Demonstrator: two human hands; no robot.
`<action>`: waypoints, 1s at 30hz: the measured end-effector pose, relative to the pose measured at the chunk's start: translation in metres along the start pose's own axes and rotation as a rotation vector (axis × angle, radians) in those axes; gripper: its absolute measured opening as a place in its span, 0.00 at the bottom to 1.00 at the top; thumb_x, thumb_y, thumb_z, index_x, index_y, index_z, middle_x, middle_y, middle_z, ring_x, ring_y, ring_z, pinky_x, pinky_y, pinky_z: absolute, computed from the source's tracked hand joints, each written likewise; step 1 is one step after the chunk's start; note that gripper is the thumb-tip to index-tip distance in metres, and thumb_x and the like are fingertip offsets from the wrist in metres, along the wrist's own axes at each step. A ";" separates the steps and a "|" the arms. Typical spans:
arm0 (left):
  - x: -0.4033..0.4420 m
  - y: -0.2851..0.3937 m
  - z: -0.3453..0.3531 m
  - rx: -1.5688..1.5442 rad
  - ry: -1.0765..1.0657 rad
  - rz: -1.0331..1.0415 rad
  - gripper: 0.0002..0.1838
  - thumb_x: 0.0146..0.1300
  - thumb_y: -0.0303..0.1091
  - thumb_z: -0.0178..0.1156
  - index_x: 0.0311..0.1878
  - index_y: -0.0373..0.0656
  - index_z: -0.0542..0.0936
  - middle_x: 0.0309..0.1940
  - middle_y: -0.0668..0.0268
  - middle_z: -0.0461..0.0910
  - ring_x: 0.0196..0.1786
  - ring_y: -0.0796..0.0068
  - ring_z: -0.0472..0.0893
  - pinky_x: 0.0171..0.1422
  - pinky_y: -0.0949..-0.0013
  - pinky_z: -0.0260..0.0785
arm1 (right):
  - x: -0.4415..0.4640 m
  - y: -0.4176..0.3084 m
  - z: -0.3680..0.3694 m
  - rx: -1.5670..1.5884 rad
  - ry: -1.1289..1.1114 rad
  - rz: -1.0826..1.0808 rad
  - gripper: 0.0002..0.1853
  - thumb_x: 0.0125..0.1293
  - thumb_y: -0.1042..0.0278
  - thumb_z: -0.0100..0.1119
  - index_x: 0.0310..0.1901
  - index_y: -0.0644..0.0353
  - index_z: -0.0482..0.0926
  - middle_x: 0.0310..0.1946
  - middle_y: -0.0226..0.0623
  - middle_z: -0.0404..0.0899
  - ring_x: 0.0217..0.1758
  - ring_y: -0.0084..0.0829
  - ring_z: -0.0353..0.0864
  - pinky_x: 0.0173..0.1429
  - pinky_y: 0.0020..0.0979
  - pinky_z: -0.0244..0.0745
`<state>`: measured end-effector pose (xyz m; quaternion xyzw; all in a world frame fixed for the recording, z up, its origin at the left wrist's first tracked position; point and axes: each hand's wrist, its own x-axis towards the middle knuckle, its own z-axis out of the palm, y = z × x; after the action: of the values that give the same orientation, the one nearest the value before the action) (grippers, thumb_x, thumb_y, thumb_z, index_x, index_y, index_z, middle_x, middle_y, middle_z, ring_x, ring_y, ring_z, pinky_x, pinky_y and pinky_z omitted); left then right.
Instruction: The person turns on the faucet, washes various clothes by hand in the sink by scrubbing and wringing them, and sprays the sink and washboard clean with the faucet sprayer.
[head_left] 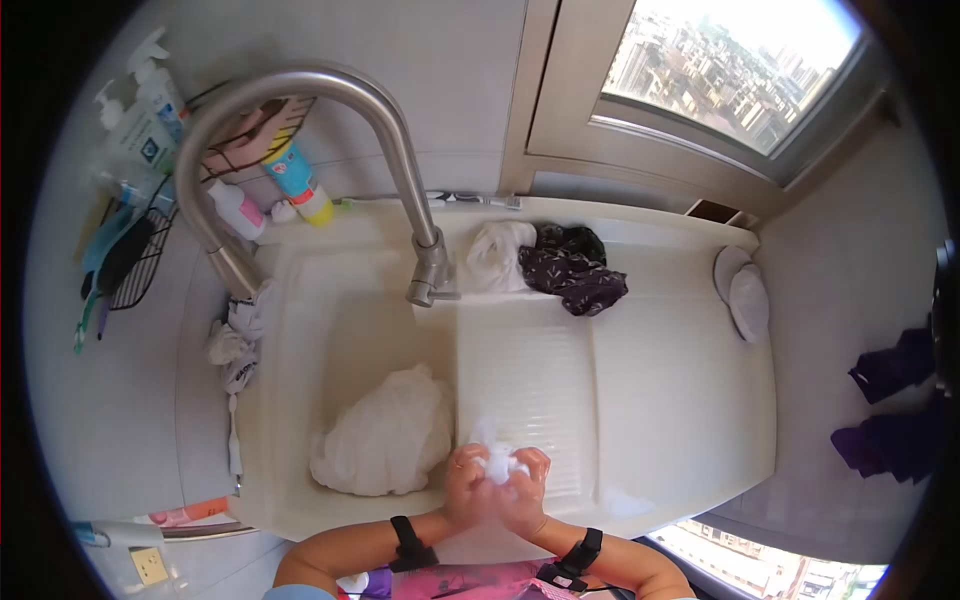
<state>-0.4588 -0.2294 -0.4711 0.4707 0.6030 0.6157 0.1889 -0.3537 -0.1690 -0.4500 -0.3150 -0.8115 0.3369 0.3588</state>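
My left hand [466, 490] and my right hand [525, 492] are side by side, with fingers closed around a small wet white cloth [499, 464]. The cloth looks soapy, and most of it is hidden in my fists. Both hands are over the lower end of the ribbed washboard [525, 375] built into the sink. To the left, a large bunched white fabric [388, 432] lies in the basin [345, 275], apart from my hands. A dark patterned cloth [575, 275] and a white cloth [499, 256] rest along the back ledge.
A tall metal faucet [400, 150] arches over the basin. Bottles [298, 180] and a wire rack [150, 255] line the left wall. Crumpled light cloths [238, 340] sit on the left rim. Two pale oval pads [746, 300] lean at the right edge.
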 end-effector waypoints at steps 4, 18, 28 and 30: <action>0.021 -0.023 -0.006 0.088 -0.106 0.093 0.09 0.49 0.34 0.48 0.28 0.37 0.68 0.33 0.50 0.68 0.34 0.56 0.69 0.40 0.59 0.62 | 0.022 0.024 0.009 0.030 -0.137 -0.117 0.12 0.39 0.69 0.58 0.30 0.57 0.71 0.37 0.42 0.69 0.40 0.45 0.66 0.43 0.43 0.59; 0.097 -0.024 -0.036 -0.212 -0.165 -0.643 0.09 0.57 0.34 0.56 0.33 0.38 0.69 0.26 0.68 0.70 0.31 0.79 0.69 0.34 0.72 0.64 | 0.121 0.030 0.014 0.275 -0.326 0.449 0.17 0.56 0.56 0.55 0.37 0.64 0.72 0.31 0.44 0.73 0.37 0.40 0.71 0.42 0.34 0.67; 0.173 0.111 -0.200 0.084 0.161 0.006 0.08 0.59 0.30 0.55 0.38 0.38 0.70 0.29 0.71 0.70 0.31 0.86 0.66 0.36 0.79 0.62 | 0.188 -0.033 0.053 -0.125 -0.818 -0.165 0.23 0.48 0.58 0.63 0.46 0.59 0.72 0.26 0.40 0.76 0.30 0.33 0.76 0.36 0.32 0.70; 0.182 0.133 -0.228 0.054 0.296 -0.016 0.09 0.60 0.33 0.54 0.39 0.39 0.69 0.30 0.72 0.71 0.31 0.86 0.67 0.36 0.79 0.62 | 0.201 -0.033 0.071 -0.140 -0.773 -0.222 0.22 0.48 0.59 0.63 0.45 0.57 0.72 0.27 0.38 0.76 0.32 0.33 0.76 0.38 0.33 0.70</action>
<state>-0.6867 -0.2393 -0.2460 0.3751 0.6444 0.6603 0.0900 -0.5285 -0.0588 -0.3869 -0.0992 -0.9367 0.3335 0.0390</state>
